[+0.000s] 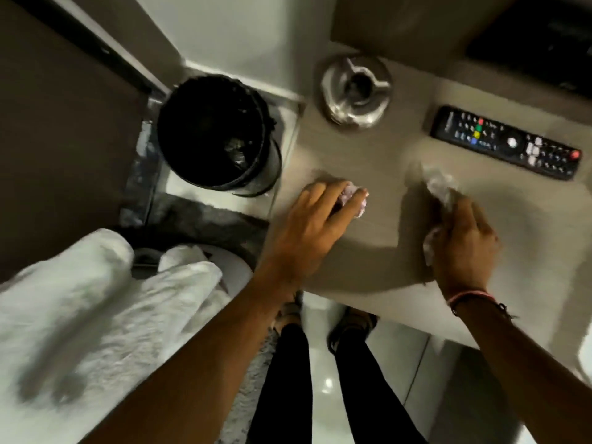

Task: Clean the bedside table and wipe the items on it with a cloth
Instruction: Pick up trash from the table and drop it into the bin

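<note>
The grey-brown bedside table (368, 257) fills the middle and right of the head view. My left hand (315, 216) lies near its left edge, fingers closed over a small crumpled pale purple piece (358, 200). My right hand (461, 238) rests on the tabletop and grips a crumpled white piece (440, 187), paper or plastic, blurred. A metal ashtray (355, 91) stands at the back of the table. A black remote control (504, 142) lies to the right of the ashtray, beyond my right hand.
A black waste bin (217, 133) with a dark liner stands on the floor left of the table. A white towel or cloth (96, 309) hangs at the lower left. My legs and shoes (320, 328) are below the table's front edge. A dark screen (538, 36) is at the top right.
</note>
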The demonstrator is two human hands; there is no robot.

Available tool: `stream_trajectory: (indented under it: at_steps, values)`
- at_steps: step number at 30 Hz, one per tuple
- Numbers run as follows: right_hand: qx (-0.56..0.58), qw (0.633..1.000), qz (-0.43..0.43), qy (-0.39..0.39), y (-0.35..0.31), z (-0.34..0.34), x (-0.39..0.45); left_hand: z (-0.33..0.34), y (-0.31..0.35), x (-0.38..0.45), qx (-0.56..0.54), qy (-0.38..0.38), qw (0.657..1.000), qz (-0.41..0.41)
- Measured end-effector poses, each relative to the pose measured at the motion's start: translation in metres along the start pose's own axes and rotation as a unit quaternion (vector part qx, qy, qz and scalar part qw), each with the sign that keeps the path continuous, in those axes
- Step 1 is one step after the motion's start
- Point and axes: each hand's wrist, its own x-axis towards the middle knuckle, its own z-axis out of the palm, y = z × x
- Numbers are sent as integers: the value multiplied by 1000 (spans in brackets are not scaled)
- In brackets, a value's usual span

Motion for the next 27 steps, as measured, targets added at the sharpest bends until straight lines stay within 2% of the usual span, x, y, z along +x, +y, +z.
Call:
stream_trajectory:
  at_steps: [2, 4, 6, 8, 10, 11, 13, 15, 17, 19, 21, 23, 24, 27]
  values:
    - [43, 999, 14, -23, -38, -3, -1, -22, -29, 1, -16, 19, 999, -48]
    - [83, 996, 14, -42, -86, -3, 0, -48, -71, 5, 17, 27, 995, -94]
    - [139, 989, 3, -45, -127, -2, 0, -63, -112, 16, 57, -11, 983, -174]
    - [203, 978, -21, -37, -174, 6, 4, -75, -156, 25, 44, -70, 961, -262]
    - [299, 952, -4, -63, -214, 19, 10, -80, -190, 24, 39, -138, 946, -291]
    - [362, 928, 16, -88, -230, 22, 13, -82, -200, 21, 51, -164, 939, -297]
    - [453, 884, 37, -106, -263, 38, 26, -90, -216, 9, 67, -162, 933, -314]
    - [493, 864, 28, -93, -291, 56, 41, -101, -221, -7, 74, -128, 930, -338]
    - [489, 866, 8, -105, -315, 71, 54, -113, -223, -24, 77, -93, 926, -358]
    - [420, 890, -23, -175, -323, 92, 62, -124, -225, -39, 85, -80, 924, -364]
    - [235, 926, -71, -287, -321, 109, 64, -132, -227, -49, 99, -84, 921, -368]
    - [87, 928, -93, -350, -315, 115, 60, -138, -227, -55, 114, -87, 920, -365]
    - [76, 930, -98, -346, -310, 112, 57, -140, -226, -55, 117, -87, 921, -361]
    - [159, 925, -124, -321, -294, 88, 51, -143, -213, -48, 111, -90, 925, -353]
